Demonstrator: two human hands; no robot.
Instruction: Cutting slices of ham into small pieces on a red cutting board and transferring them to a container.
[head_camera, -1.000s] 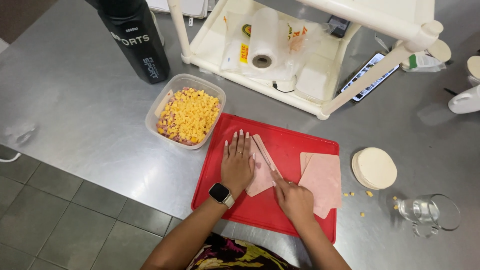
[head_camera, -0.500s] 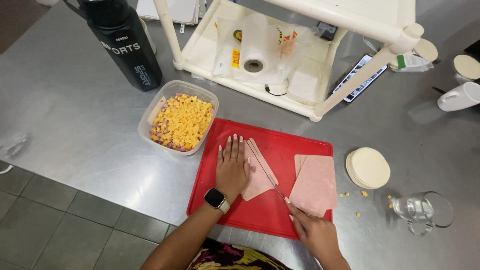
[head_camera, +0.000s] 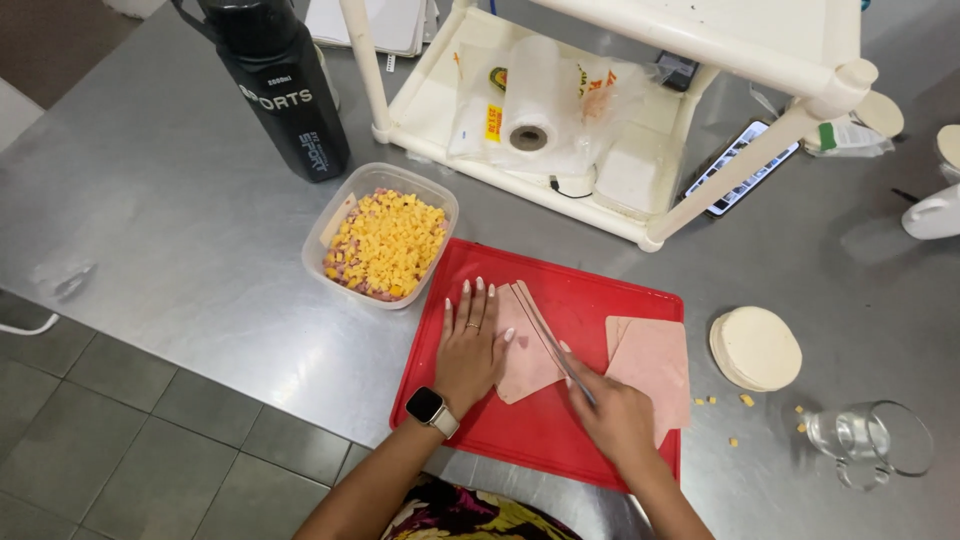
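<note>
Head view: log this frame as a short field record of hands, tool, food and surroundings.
Surface: steel table
Board: red cutting board
Left hand: left hand lies flat on a stack of pink ham slices, smartwatch on the wrist
Right hand: right hand grips a knife, blade across that stack
Second stack: more ham slices on the board's right part
Container: clear tub of yellow and pink cubes, left of the board
Other items: black bottle, round white stack, glass mug, white rack
</note>
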